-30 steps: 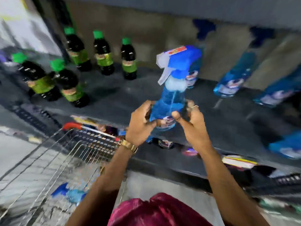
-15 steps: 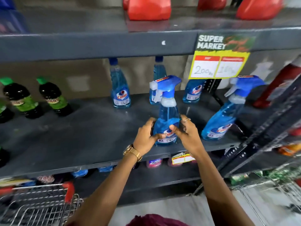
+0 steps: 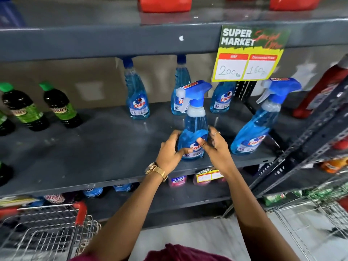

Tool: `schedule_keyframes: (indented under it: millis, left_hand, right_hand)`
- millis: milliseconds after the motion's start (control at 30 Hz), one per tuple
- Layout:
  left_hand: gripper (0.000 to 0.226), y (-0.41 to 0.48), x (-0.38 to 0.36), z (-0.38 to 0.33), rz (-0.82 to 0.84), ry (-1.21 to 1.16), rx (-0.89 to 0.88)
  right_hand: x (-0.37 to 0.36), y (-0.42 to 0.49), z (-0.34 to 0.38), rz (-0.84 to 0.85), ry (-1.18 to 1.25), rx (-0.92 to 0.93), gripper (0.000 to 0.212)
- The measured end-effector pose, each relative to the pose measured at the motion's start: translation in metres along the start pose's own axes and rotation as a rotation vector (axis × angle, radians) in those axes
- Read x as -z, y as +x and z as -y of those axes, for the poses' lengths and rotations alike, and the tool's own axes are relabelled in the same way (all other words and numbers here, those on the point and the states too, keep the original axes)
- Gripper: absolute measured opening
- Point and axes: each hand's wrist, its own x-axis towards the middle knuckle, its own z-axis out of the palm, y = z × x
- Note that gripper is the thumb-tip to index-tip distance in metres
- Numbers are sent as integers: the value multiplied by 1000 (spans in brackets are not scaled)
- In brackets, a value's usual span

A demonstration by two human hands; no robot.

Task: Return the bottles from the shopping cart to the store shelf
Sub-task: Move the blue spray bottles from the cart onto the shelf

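Observation:
A blue Colin spray bottle (image 3: 194, 127) with a blue trigger head stands upright near the front edge of the dark grey store shelf (image 3: 90, 153). My left hand (image 3: 169, 151) wraps its lower left side and my right hand (image 3: 216, 146) holds its lower right side, thumbs across the label. A second spray bottle (image 3: 259, 127) stands to the right on the same shelf. The wire shopping cart (image 3: 47, 232) with a red handle is at the bottom left; its contents are not visible.
Behind stand three blue Colin refill bottles (image 3: 137, 98). Dark bottles with green caps (image 3: 60, 108) occupy the shelf's left part. A yellow price sign (image 3: 248, 55) hangs from the upper shelf. Red containers (image 3: 165, 4) sit above. A slanted metal rack (image 3: 310, 140) stands at right.
The view has swung from the cart up to the shelf. Both hands carried the spray bottle forward and it now stands on the shelf, still held.

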Motion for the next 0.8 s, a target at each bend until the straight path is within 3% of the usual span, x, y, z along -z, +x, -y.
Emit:
schedule_keyframes:
  millis: [200, 300, 367, 433, 533, 667, 800]
  left_hand:
    - [54, 1, 1, 0, 33, -11, 18]
    - [66, -6, 3, 3, 64, -12, 32]
    - [73, -16, 9, 8, 47, -34, 62]
    - [70, -32, 20, 14, -22, -50, 68]
    - [54, -62, 50, 26, -163, -15, 42]
    - [36, -117, 108, 53, -472, 44, 59]
    - [35, -199, 171, 103, -773, 109, 281]
  right_hand:
    - [-6, -5, -3, -32, 24, -15, 48]
    - [-21, -20, 0, -305, -6, 26, 62]
    - [-33, -37, 7, -489, -80, 112, 48]
    - [-52, -54, 18, -493, -121, 203, 31]
    - [-92, -69, 27, -247, -157, 290, 23]
    - [-167, -78, 40, 148, -176, 290, 20]
    - [-256, -96, 48, 519, -182, 237, 29]
